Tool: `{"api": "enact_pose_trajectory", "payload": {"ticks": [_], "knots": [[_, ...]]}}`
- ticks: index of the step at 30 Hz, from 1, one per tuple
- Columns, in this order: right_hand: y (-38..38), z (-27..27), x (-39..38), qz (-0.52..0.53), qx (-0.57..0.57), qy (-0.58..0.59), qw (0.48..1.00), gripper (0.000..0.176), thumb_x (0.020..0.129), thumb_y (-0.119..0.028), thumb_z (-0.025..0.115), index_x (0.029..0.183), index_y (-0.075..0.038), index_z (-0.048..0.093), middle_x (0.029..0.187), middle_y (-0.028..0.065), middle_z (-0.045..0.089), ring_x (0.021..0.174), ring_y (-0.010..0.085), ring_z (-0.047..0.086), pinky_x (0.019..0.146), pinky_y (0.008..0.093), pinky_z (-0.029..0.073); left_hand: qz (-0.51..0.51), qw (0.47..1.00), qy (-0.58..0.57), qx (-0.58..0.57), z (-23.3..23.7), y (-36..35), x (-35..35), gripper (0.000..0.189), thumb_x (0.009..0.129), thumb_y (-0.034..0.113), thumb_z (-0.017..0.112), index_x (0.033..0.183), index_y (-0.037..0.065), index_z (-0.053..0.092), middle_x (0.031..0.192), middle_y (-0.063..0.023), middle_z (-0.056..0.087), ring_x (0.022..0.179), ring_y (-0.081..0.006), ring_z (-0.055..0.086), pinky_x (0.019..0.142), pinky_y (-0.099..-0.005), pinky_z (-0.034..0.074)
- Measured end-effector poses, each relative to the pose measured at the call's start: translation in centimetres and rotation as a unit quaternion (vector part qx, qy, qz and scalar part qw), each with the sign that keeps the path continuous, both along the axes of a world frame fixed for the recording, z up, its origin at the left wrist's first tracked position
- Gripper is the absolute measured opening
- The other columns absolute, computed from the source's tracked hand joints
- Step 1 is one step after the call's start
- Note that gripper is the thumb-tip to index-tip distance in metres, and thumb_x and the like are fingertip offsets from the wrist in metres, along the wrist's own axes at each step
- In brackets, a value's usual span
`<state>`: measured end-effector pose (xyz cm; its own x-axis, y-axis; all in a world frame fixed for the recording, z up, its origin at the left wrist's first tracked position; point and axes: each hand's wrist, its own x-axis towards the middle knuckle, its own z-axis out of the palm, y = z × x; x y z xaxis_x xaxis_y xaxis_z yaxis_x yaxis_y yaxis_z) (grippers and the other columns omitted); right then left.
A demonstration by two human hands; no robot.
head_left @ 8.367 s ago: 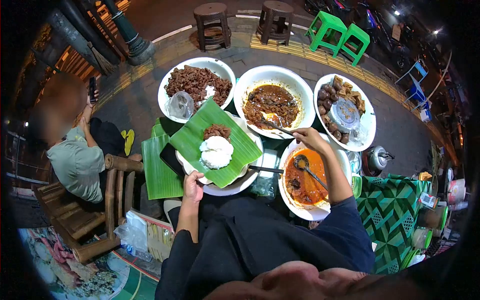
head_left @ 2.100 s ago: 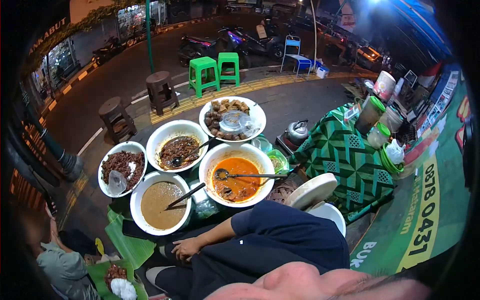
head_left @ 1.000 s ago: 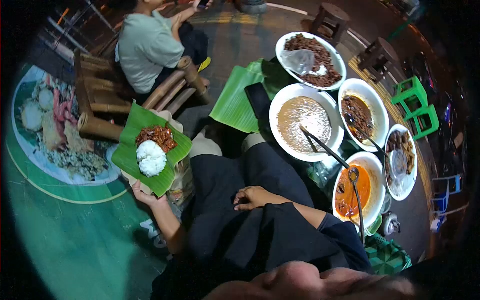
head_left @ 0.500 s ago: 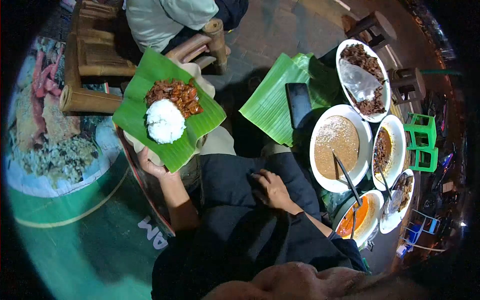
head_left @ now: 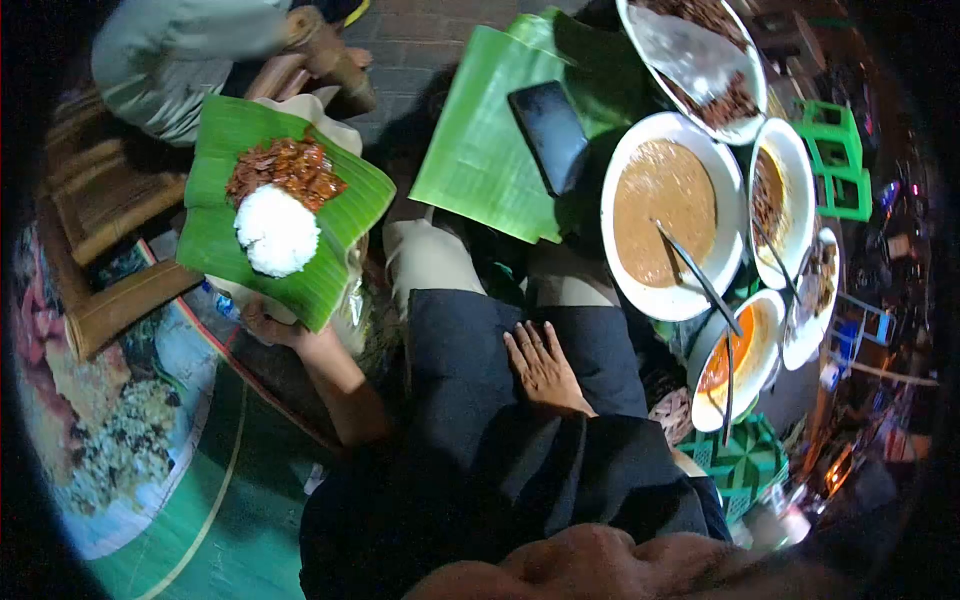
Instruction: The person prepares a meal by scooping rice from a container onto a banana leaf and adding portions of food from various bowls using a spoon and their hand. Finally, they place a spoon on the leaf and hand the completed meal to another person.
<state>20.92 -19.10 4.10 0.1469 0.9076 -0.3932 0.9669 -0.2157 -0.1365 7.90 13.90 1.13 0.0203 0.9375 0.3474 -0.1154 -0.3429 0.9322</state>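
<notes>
My left hand (head_left: 272, 325) grips the lower edge of a plate with a wavy pale rim (head_left: 325, 120); its fingertips are hidden underneath. A green banana leaf (head_left: 355, 195) lines the plate and hangs over its edges. On the leaf sit a mound of white rice (head_left: 277, 232) and, against it, a dark reddish-brown saucy dish (head_left: 290, 170). My right hand (head_left: 545, 370) lies flat on my dark shorts (head_left: 450, 345), fingers stretched out, with nothing in it.
To the right stand white bowls: brown sauce with a ladle (head_left: 660, 200), orange sauce (head_left: 722, 360), and shredded dark food (head_left: 735, 95) under plastic. A black phone (head_left: 548, 135) rests on banana leaves (head_left: 470, 130). A seated person's sleeve (head_left: 190, 60) is at upper left, by a bamboo chair (head_left: 130, 300).
The view has shifted, so the plate appears farther left and the bowls higher. My right hand has flattened, fingers now straighter on the shorts. My left hand still holds the plate.
</notes>
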Motion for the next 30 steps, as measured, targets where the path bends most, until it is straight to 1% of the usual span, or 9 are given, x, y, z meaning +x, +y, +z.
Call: {"api": "enact_pose_trajectory", "payload": {"ticks": [3,6,9,11,14,23,26,27,30], "knots": [[-0.6,0.0,-0.3,-0.016,0.016,-0.009,1.0,0.048,0.082,-0.013,0.033,0.129,-0.001,0.03,0.126,0.0192,0.039,0.121,0.0269,0.035,0.106,0.0432,0.011,-0.03,0.985,-0.121,-0.117,3.5,-1.1,1.5,0.048,0.074,0.028,0.05,0.113,0.002,0.045,0.109,-0.0147,0.052,0.096,-0.0267,0.053,0.08,-0.0434,0.045],[-2.2,1.5,-0.8,-0.027,0.06,-0.018,0.998,0.047,0.082,-0.013,0.034,0.127,0.001,0.033,0.125,0.0163,0.042,0.121,0.0245,0.035,0.106,0.0422,0.012,-0.05,0.913,-0.289,-0.284,7.2,-3.0,1.4,0.051,0.073,0.026,0.05,0.117,0.002,0.044,0.11,-0.0132,0.052,0.097,-0.0279,0.053,0.081,-0.0445,0.045],[-3.4,0.2,-0.4,-0.025,0.136,0.007,0.99,0.043,0.084,-0.013,0.032,0.124,0.003,0.037,0.121,0.0164,0.045,0.117,0.027,0.039,0.106,0.0436,0.013,-0.083,0.905,-0.32,-0.268,10.8,-5.3,-0.4,0.05,0.07,0.022,0.049,0.116,0.001,0.045,0.11,-0.0119,0.053,0.099,-0.0295,0.052,0.085,-0.0439,0.043],[-4.0,0.2,-0.4,-0.02,0.181,-0.016,0.983,0.04,0.083,-0.011,0.036,0.121,0.0,0.041,0.119,0.0127,0.047,0.115,0.0247,0.041,0.105,0.0423,0.016,-0.077,0.888,-0.356,-0.28,13.4,-6.9,-2.0,0.051,0.07,0.021,0.049,0.118,0.001,0.045,0.114,-0.0129,0.051,0.103,-0.0306,0.051,0.087,-0.0453,0.042],[-4.6,-1.1,-0.5,-0.042,0.23,0.057,0.971,0.04,0.08,-0.009,0.04,0.119,-0.005,0.045,0.117,0.0089,0.05,0.112,0.0209,0.045,0.103,0.0403,0.021,-0.088,0.892,-0.357,-0.263,16.4,-8.7,-5.2,0.052,0.072,0.023,0.047,0.121,0.006,0.042,0.114,-0.0117,0.051,0.104,-0.0299,0.049,0.087,-0.048,0.041],[-5.0,-0.2,-2.5,-0.068,0.339,0.064,0.936,0.042,0.074,-0.007,0.047,0.116,-0.006,0.048,0.112,0.0098,0.051,0.101,0.0224,0.051,0.094,0.037,0.033,-0.111,0.909,-0.339,-0.218,18.0,-10.0,-12.2,0.055,0.072,0.025,0.046,0.122,0.003,0.04,0.119,-0.0145,0.046,0.107,-0.0343,0.047,0.084,-0.0534,0.041],[-5.6,1.1,-2.3,-0.077,0.359,0.137,0.92,0.039,0.073,-0.006,0.047,0.113,-0.007,0.051,0.111,0.0111,0.052,0.095,0.0263,0.054,0.086,0.0347,0.04,-0.159,0.899,-0.358,-0.194,16.6,-10.0,-13.3,0.056,0.073,0.025,0.046,0.125,0.004,0.038,0.121,-0.0155,0.045,0.107,-0.0348,0.046,0.084,-0.0524,0.042],[-5.7,0.7,-2.3,-0.086,0.341,0.162,0.922,0.047,0.068,-0.006,0.052,0.115,-0.007,0.049,0.116,0.0117,0.05,0.101,0.0293,0.052,0.087,0.0369,0.04,-0.152,0.901,-0.358,-0.193,16.8,-10.2,-13.3,0.055,0.073,0.025,0.046,0.124,0.004,0.039,0.12,-0.0155,0.045,0.107,-0.0346,0.047,0.084,-0.0522,0.042],[-5.6,-0.2,-2.3,-0.077,0.364,0.178,0.911,0.047,0.068,-0.003,0.05,0.115,-0.006,0.049,0.114,0.0138,0.05,0.099,0.0311,0.053,0.085,0.0381,0.042,-0.126,0.911,-0.342,-0.192,17.1,-10.8,-13.7,0.053,0.073,0.025,0.046,0.122,0.004,0.041,0.119,-0.0155,0.046,0.106,-0.0343,0.047,0.084,-0.0518,0.042]]}}
